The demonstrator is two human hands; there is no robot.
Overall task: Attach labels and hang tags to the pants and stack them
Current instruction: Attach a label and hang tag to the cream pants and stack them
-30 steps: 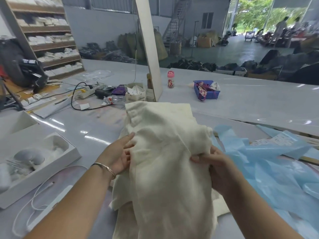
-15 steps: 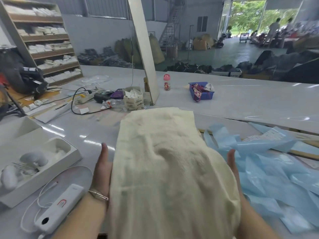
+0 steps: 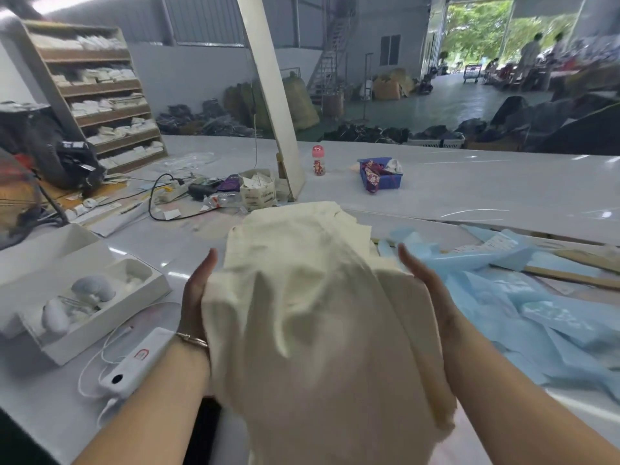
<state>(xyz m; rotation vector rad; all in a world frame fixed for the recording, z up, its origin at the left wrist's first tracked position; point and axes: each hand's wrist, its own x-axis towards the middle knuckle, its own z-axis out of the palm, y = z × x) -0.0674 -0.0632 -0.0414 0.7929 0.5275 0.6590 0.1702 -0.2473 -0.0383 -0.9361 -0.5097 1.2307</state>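
Note:
A folded bundle of cream pants (image 3: 315, 317) is lifted above the white table (image 3: 469, 193), in the middle of the head view. My left hand (image 3: 196, 290) supports its left side from beneath, thumb pointing up along the fabric. My right hand (image 3: 426, 283) supports the right side the same way, fingers hidden under the cloth. The near part of the bundle droops toward me over my forearms. A small box of paper tags (image 3: 258, 191) stands further back, beside the slanted white post (image 3: 271, 95).
To the left lie a white tray (image 3: 97, 317) with pale items and a white power bank (image 3: 137, 362) with a cable. Blue plastic bags (image 3: 523, 313) spread on the right. A pink bottle (image 3: 318, 160), a blue basket (image 3: 380, 174) and a power strip (image 3: 174, 189) sit further back.
The pants were bunched upright in both gripping hands; they now lie draped across both hands, which have slid beneath the sides and lifted the bundle.

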